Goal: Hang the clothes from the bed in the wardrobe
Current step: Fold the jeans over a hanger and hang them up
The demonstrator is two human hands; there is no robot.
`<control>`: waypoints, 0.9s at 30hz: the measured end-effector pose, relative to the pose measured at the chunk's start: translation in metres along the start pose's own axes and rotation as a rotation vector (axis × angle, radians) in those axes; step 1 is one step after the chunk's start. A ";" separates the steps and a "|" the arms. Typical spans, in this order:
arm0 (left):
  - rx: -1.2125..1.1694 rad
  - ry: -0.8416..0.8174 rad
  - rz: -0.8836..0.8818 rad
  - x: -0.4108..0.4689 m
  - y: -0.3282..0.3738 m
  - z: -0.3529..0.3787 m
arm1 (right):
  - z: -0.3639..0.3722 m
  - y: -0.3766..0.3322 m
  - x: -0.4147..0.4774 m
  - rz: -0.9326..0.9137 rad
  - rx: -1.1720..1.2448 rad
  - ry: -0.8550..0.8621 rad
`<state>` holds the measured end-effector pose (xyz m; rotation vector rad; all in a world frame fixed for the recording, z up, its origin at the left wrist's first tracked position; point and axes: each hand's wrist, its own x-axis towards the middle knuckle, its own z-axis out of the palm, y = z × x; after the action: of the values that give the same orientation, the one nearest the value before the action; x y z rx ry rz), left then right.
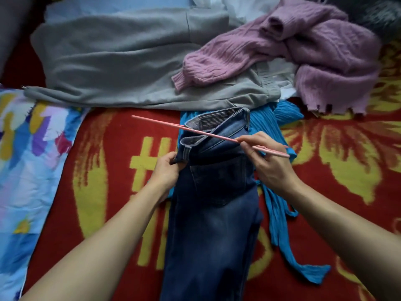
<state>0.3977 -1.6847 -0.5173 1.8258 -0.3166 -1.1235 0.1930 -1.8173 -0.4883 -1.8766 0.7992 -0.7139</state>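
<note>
Across folded denim jeans [212,213], fingers [249,141] pinch a thin pink hanger [195,130].

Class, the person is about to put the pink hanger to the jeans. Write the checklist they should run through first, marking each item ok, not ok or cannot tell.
1. Right hand grips the pink hanger: ok.
2. Left hand holds the jeans at the waistband: ok.
3. Waistband gapes open: ok.
4. Hanger already inside the jeans: cannot tell; it is seen edge-on, crossing the waistband.
5. Jeans free of other clothes: not ok; they lie on the blue garment.
6. Wardrobe ready: cannot tell; it is not in view.
</note>
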 end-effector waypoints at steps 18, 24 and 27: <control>0.454 0.163 0.088 0.013 0.029 -0.009 | 0.026 0.030 -0.066 -0.216 -0.580 -0.172; 0.136 0.026 0.086 0.019 0.033 0.042 | 0.012 0.016 -0.088 -0.262 -0.576 -0.149; -0.012 -0.079 0.215 0.003 0.063 0.038 | 0.010 0.012 -0.093 -0.255 -0.603 -0.212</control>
<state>0.3836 -1.7419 -0.4733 1.6946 -0.5382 -1.0451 0.1409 -1.7439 -0.5158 -2.5842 0.6889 -0.4360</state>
